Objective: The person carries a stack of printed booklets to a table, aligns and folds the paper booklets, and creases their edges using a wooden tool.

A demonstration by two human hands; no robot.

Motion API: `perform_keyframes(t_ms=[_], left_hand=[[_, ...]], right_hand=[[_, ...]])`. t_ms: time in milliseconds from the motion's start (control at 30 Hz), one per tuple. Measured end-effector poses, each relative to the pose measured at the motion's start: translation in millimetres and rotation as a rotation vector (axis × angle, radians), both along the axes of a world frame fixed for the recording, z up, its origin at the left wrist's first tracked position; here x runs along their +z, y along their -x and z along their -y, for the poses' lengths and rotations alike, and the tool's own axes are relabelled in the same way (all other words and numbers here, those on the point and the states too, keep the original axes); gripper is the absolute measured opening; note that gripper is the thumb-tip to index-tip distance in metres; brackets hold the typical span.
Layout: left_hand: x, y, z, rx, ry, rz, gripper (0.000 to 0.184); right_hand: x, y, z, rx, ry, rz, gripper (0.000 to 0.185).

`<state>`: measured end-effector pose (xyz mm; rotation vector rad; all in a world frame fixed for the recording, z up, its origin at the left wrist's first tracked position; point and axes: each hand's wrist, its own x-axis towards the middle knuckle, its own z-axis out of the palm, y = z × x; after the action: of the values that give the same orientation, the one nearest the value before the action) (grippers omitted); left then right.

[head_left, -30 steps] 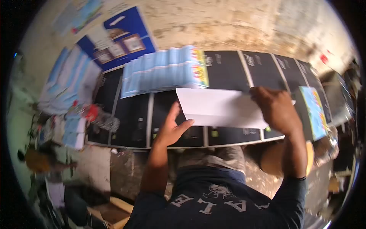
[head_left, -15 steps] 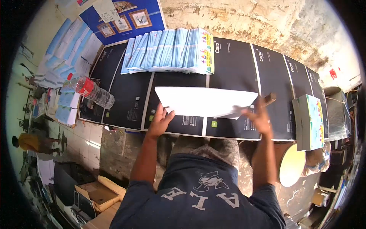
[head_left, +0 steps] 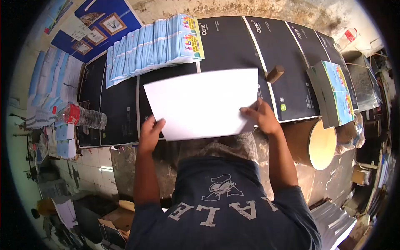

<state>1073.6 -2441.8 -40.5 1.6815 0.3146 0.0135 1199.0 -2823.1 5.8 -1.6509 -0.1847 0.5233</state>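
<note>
A large white sheet of paper (head_left: pixel 202 104) is held up in front of my body, over the front edge of the table. My left hand (head_left: pixel 151 131) pinches its lower left edge, thumb on top. At the right edge, my right hand (head_left: pixel 263 116) is closed on the paper, thumb on the near face. I cannot tell whether it is one sheet or several together. Beyond the right hand, a short brown cylinder (head_left: pixel 275 73) lies on the black table covering (head_left: pixel 225 43).
Overlapping light-blue printed booklets (head_left: pixel 154 48) lie at the back left. A thick booklet stack (head_left: pixel 333 93) stands at the right. On the left are a plastic bottle with a red label (head_left: pixel 85 116) and piled papers (head_left: pixel 50 83). A round-topped drum (head_left: pixel 323 145) stands below the table's right end.
The paper has come nearer my body and tilted to show more of its face. My right hand has left the brown cylinder's side and gripped the paper. The view has shifted.
</note>
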Motion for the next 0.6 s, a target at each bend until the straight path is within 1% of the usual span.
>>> perform_keyframes(t_ms=[33,67,100,133,167,233,267,333,367,400,433,500,533,567,600], left_hand=[[3,8,6,0.004,0.068,-0.119,0.030],[-4,16,13,-0.012,0.081,-0.108,0.032],[-18,22,17,-0.004,0.185,-0.101,0.032],[-26,29,19,-0.019,0.156,-0.142,0.031],[-29,31,22,-0.034,0.128,-0.180,0.031],[-33,34,26,-0.018,0.152,-0.228,0.030],[-35,35,30,0.005,0.177,-0.268,0.029],[-35,34,32,0.015,0.178,-0.289,0.028],[-36,34,32,0.036,0.176,-0.305,0.028],[-37,33,33,0.032,0.180,-0.303,0.028],[-37,33,32,0.029,0.196,-0.297,0.028],[-39,33,31,0.023,0.211,-0.285,0.028],[-40,32,29,0.019,0.212,-0.309,0.031],[-40,32,28,0.017,0.212,-0.335,0.035],[-40,31,29,0.015,0.211,-0.331,0.035]], right_hand=[[-6,13,5,-0.057,-0.012,-0.050,0.035],[-2,17,9,-0.017,0.095,-0.093,0.035],[0,21,14,0.025,0.201,-0.140,0.034],[-37,22,23,0.046,0.188,-0.160,0.032],[-46,23,23,0.040,0.188,-0.165,0.032],[-60,30,23,0.034,0.025,-0.176,0.032],[-64,32,26,0.028,0.028,-0.181,0.032],[-69,36,32,-0.057,0.410,0.038,0.042],[-57,37,28,-0.096,0.601,0.149,0.047],[-38,41,33,-0.045,0.866,0.155,0.045],[-35,41,37,-0.047,0.868,0.155,0.045],[-33,41,59,-0.138,0.978,0.219,0.036],[-69,46,79,-0.051,0.942,0.723,0.035],[-75,48,79,-0.058,0.941,0.723,0.035],[-78,49,80,0.078,0.856,0.962,0.038]])
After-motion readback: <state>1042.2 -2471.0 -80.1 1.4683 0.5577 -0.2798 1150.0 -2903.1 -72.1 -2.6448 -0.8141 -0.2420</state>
